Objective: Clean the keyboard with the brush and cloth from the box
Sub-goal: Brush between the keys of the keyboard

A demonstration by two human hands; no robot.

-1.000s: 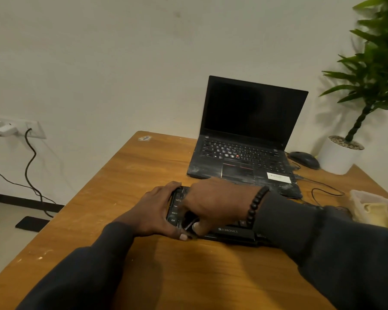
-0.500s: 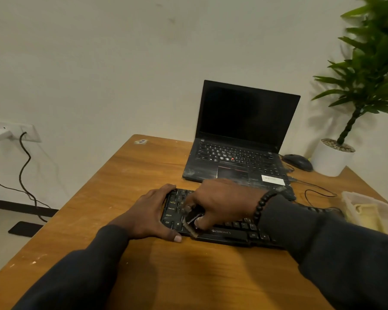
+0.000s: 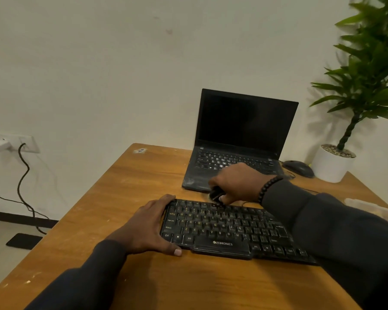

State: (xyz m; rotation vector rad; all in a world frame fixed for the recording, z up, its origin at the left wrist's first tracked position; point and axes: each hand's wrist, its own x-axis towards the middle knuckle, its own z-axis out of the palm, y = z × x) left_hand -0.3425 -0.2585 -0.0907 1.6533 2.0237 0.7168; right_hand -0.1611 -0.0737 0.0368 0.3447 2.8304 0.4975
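A black keyboard (image 3: pixel 224 229) lies on the wooden table (image 3: pixel 126 189) in front of me. My left hand (image 3: pixel 148 227) grips its left end, thumb along the near edge and fingers over the far corner. My right hand (image 3: pixel 238 184) hovers at the keyboard's far edge with its fingers curled round a small dark brush (image 3: pixel 216 195), whose tip is down at the top key row. At the right edge a pale plastic box (image 3: pixel 372 209) shows, partly hidden by my right sleeve. The cloth cannot be made out.
An open black laptop (image 3: pixel 240 139) stands just behind the keyboard. A dark mouse (image 3: pixel 298 167) and a potted plant in a white pot (image 3: pixel 333 164) are at the back right. Cables hang from a wall socket (image 3: pixel 11 143) on the left.
My right hand has moved the brush from the keyboard's near left keys up to the far edge, uncovering most keys. My left hand has stayed on the left end. The view shifted.
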